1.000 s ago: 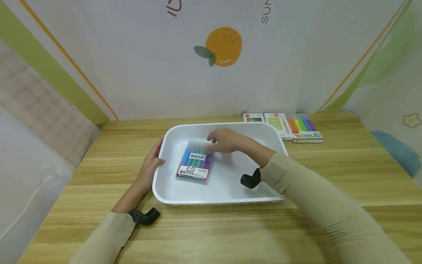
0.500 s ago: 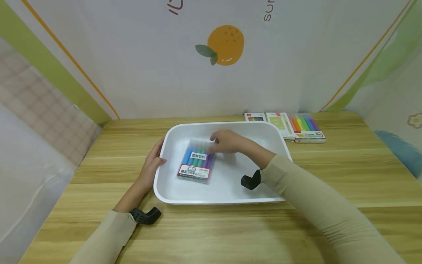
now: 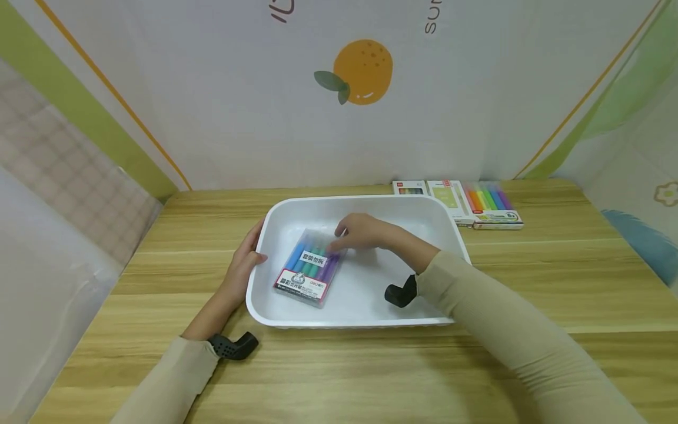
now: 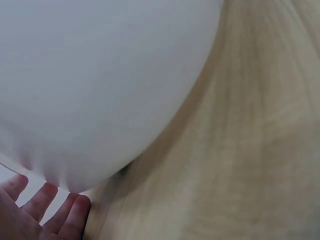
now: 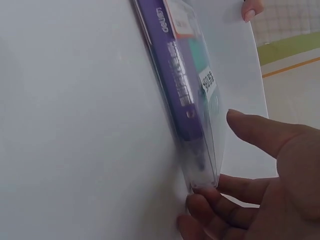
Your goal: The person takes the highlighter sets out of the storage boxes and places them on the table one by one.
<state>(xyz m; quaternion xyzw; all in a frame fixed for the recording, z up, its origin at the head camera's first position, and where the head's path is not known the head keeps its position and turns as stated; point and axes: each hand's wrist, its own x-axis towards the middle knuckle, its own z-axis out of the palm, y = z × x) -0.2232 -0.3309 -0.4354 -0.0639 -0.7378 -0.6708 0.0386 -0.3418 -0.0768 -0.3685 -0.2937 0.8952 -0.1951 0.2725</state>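
Note:
A white plastic tray (image 3: 360, 297) stands on the wooden table. My left hand (image 3: 241, 268) holds its left side, thumb over the rim and fingers along the outer wall; in the left wrist view several fingertips (image 4: 75, 200) meet that wall. Inside the tray, on the left, lies a clear case of highlighters (image 3: 304, 271) in blue, green and purple, turned at an angle. My right hand (image 3: 364, 231) reaches in from the right. In the right wrist view its bent fingers touch the end of the case, while the thumb (image 5: 250, 127) stands apart from the case's face.
Behind the tray's right corner are a small white pen box (image 3: 409, 188), a white and green box (image 3: 450, 200) and a pack of rainbow-coloured markers (image 3: 492, 203). A printed cloth (image 3: 238, 106) hangs behind the table. Each wrist wears a black camera mount (image 3: 233, 347).
The highlighter case has turned in the tray, its labelled end swinging left and toward the front. The right hand has shifted slightly with it. The left hand keeps its place.

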